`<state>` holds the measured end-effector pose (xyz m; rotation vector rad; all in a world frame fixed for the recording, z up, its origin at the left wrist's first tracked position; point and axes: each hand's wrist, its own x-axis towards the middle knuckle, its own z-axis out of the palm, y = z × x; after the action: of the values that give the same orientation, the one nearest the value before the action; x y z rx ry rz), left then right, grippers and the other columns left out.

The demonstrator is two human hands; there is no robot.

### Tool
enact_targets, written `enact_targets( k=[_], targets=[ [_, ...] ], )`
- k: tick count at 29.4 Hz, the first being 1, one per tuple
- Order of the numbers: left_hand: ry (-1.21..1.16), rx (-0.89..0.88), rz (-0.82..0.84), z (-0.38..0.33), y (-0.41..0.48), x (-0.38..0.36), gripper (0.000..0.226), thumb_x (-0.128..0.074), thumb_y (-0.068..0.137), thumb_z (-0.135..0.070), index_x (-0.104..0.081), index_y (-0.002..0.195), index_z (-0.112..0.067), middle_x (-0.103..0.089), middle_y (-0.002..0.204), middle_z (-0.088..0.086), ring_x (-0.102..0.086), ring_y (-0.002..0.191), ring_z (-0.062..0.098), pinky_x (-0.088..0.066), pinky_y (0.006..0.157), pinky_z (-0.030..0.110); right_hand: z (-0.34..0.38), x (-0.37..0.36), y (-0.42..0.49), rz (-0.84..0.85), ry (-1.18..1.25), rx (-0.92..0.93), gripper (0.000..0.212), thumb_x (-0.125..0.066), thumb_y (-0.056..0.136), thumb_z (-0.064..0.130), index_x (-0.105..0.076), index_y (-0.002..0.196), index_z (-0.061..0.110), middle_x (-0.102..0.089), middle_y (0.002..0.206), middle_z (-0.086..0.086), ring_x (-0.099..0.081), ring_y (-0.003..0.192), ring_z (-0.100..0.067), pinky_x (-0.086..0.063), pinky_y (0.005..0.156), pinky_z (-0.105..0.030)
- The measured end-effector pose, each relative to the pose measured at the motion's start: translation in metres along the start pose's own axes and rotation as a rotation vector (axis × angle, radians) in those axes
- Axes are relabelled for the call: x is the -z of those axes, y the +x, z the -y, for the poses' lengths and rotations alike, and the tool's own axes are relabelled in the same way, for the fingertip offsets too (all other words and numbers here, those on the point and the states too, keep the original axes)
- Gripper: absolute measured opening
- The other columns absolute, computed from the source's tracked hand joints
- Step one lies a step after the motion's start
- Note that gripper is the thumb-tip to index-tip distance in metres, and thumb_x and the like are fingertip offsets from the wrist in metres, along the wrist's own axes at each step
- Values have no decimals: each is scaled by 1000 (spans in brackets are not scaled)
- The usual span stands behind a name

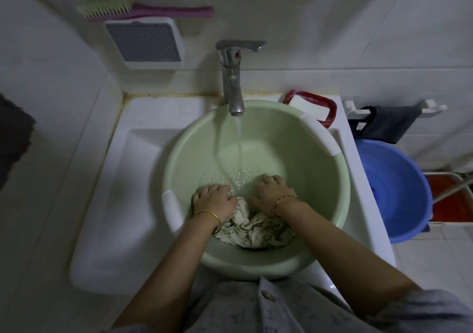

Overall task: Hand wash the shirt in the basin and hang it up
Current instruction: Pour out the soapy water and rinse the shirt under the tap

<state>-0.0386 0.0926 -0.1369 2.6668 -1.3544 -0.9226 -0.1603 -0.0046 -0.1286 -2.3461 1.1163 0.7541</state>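
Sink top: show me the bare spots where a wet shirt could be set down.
The broad white sink ledge left of the green basin, up to the wall, is bare. Behind right, the red soap dish fills the corner. In the basin, shirt, left hand and right hand crowd the near half.

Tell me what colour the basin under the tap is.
The basin is pale green with white rim grips, seen clearly in the head view.

Tap (232, 77) running into green basin (302, 158). Left hand (213, 199) grips crumpled pale shirt (256, 228) at near wall; right hand (272, 192) beside it, fingers (268, 179) curled into water (239, 143), maybe holding cloth too; dim.
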Motion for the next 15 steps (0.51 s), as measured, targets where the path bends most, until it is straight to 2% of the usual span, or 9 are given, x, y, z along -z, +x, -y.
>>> enact_targets(
  k=[15],
  targets=[
    [7, -2, -8, 0, 2, -2, 42, -40, 92, -40, -47, 133, -29, -41, 145, 0, -32, 135, 23, -21, 110, 35, 0, 2, -3, 7, -1, 2, 61, -37, 94, 52, -32, 144, 17, -15, 155, -2, -11, 141, -30, -29, 106, -51]
  ],
)
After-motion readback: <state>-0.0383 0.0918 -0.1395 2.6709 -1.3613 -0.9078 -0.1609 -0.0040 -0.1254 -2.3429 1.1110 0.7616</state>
